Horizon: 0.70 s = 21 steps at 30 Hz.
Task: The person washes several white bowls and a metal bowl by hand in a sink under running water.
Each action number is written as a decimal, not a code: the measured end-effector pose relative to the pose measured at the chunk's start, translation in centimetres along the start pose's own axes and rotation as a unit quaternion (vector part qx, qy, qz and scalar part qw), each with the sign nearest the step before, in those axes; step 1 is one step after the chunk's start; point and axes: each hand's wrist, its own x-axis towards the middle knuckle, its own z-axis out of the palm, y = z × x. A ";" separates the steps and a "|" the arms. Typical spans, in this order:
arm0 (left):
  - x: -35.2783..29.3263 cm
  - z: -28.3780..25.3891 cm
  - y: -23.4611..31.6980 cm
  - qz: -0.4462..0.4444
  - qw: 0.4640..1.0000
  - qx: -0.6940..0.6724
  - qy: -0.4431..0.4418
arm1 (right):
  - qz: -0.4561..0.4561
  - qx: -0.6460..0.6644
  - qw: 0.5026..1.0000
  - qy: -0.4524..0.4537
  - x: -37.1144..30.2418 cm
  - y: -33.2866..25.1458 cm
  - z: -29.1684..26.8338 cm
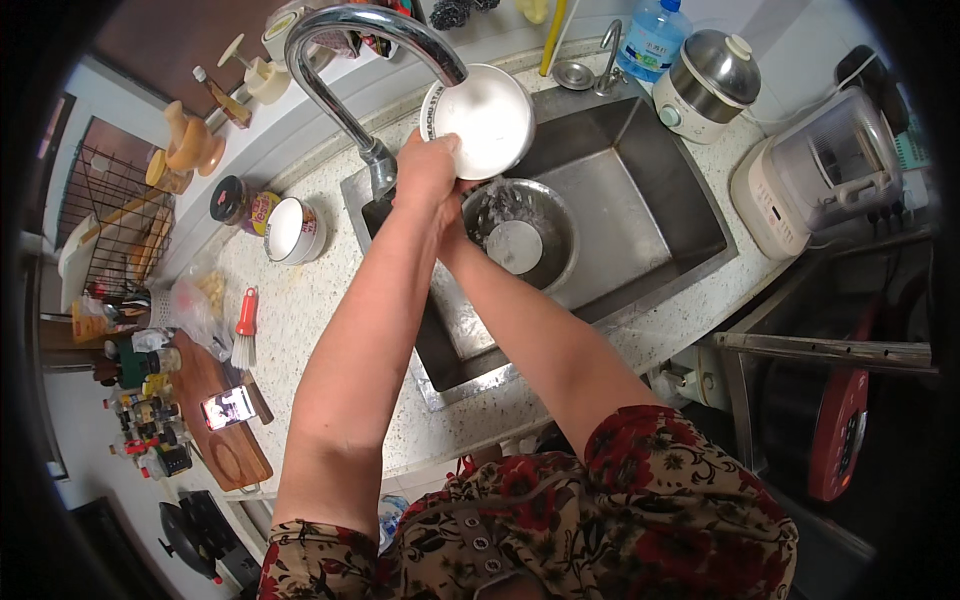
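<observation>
We hold a white bowl (490, 118) over the sink (640, 205), tilted so its inside faces us, just beside the spout of the curved tap (375, 18). Our left hand (428, 170) pinches its near rim, the thumb laid over the edge; the other fingers are mostly hidden behind the wall. Our right hand (452, 212) sits low beneath the bowl, largely covered, so we cannot tell whether its fingers are spread or pressed together. Below, a round metal basin (563, 232) stands in the sink, with a pale round piece (514, 247) inside. On the speckled surface (285, 355) to our left we see another white bowl (286, 232), a red-handled brush (247, 314), and a phone (229, 408) resting on a wooden board (196, 375).
</observation>
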 end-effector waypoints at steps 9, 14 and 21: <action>-4.1 -5.9 2.7 -0.091 0.991 0.097 -0.023 | 0.430 -0.067 0.900 -0.014 -0.5 -7.4 -8.6; -5.2 -11.6 3.9 -0.069 0.988 0.136 0.011 | 0.201 -0.574 0.788 -0.093 -4.3 -3.7 -17.4; -5.7 -20.3 6.4 0.013 0.976 0.169 0.139 | 0.294 -0.500 0.809 -0.099 -7.3 -1.0 -18.5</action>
